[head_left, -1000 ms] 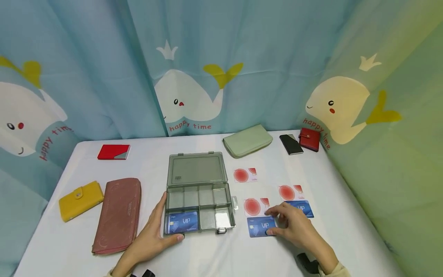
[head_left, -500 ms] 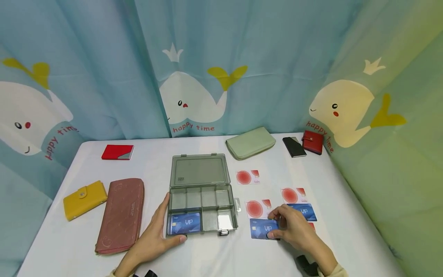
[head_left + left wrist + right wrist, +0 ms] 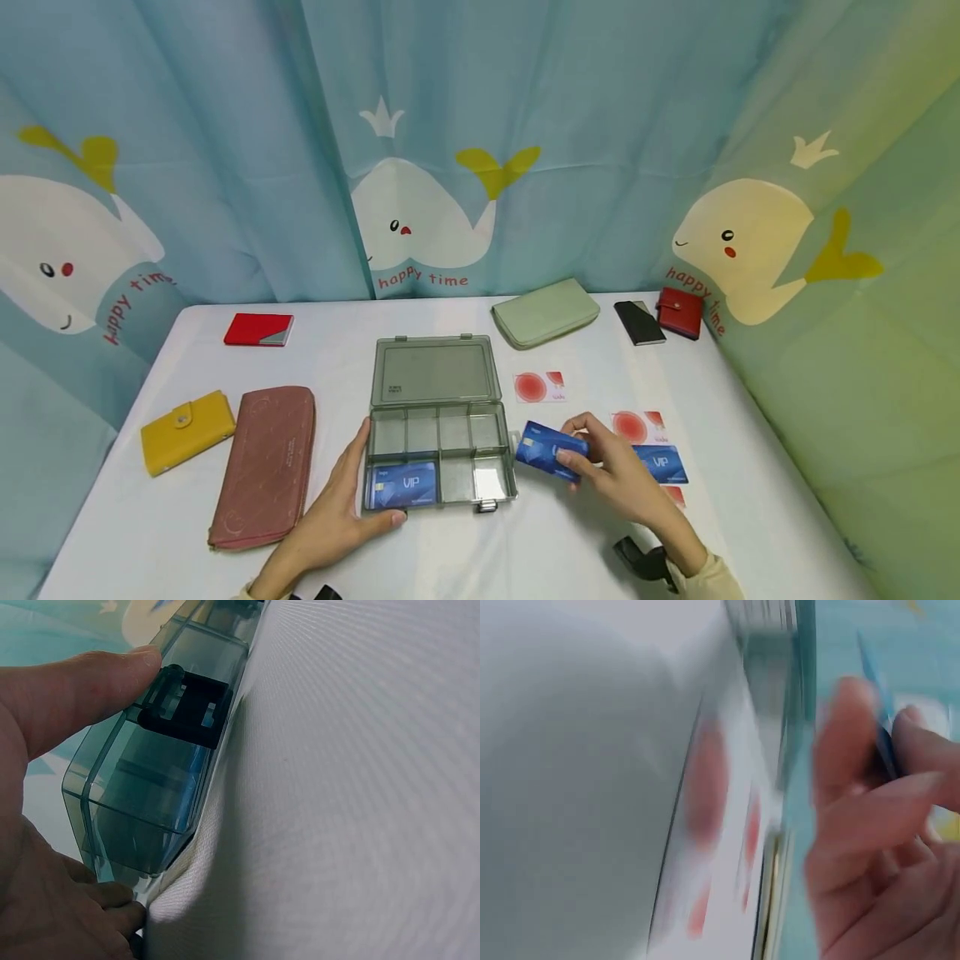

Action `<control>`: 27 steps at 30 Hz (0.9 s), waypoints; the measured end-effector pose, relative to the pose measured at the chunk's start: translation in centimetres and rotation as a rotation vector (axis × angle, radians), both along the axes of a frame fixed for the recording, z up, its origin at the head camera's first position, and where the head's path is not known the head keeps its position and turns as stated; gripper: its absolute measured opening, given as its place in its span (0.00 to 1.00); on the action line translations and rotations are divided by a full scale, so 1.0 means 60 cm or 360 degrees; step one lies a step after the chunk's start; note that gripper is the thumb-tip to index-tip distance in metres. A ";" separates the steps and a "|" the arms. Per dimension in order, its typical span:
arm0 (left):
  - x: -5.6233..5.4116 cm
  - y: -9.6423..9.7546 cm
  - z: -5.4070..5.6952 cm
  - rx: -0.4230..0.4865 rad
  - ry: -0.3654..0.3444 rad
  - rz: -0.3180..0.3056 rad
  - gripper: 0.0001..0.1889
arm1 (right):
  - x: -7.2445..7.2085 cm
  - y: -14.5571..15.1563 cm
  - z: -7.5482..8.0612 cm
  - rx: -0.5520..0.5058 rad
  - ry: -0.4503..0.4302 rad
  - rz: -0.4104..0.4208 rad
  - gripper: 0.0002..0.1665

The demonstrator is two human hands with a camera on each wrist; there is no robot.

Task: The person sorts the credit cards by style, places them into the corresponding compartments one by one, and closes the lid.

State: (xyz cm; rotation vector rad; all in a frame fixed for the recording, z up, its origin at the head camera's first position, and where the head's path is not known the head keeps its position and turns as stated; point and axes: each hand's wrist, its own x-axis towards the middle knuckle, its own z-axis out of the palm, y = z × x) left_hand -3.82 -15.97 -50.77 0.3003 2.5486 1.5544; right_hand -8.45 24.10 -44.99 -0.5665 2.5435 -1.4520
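Note:
In the head view my right hand (image 3: pixel 611 467) pinches a blue VIP card (image 3: pixel 542 450) between thumb and fingers, raised and tilted just right of the box. The right wrist view, blurred, has this card edge-on between the fingertips. My left hand (image 3: pixel 341 500) holds the front left corner of a clear grey compartment box (image 3: pixel 455 456), its lid lying back. In the left wrist view my thumb (image 3: pixel 90 694) lies by the dark latch (image 3: pixel 187 709), fingers at the box's side. Another blue VIP card (image 3: pixel 405 485) lies in the box's front left compartment.
Right of the box lie white-and-red cards (image 3: pixel 540 387) and another blue card (image 3: pixel 662 464). A green wallet (image 3: pixel 546 313), black card holder (image 3: pixel 639 322) and dark red wallet (image 3: pixel 680 312) are behind. Leftward lie a pink wallet (image 3: pixel 262 467), yellow wallet (image 3: pixel 187 432) and red card holder (image 3: pixel 258 329).
My right hand has lifted the blue card off the table and moved it up and left toward the box. The left hand stays on the box; the head view has shifted slightly.

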 end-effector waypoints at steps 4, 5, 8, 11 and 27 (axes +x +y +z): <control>0.001 -0.001 0.000 -0.0008 0.0008 -0.0005 0.69 | -0.014 -0.077 -0.008 -0.0208 -0.0090 0.0129 0.22; 0.001 0.000 0.001 -0.0008 0.0001 -0.0007 0.69 | -0.017 -0.097 -0.010 -0.0245 -0.0101 0.0167 0.23; 0.001 0.002 0.002 -0.0012 -0.0012 -0.0007 0.69 | -0.019 -0.151 -0.016 -0.0292 -0.0092 0.0275 0.24; 0.000 0.002 0.003 -0.0005 -0.0054 0.0007 0.69 | -0.017 -0.197 -0.019 -0.0245 -0.0015 0.0367 0.26; 0.002 0.002 0.002 -0.0026 -0.0082 0.0018 0.69 | -0.008 -0.216 -0.008 0.0318 0.0691 0.0308 0.23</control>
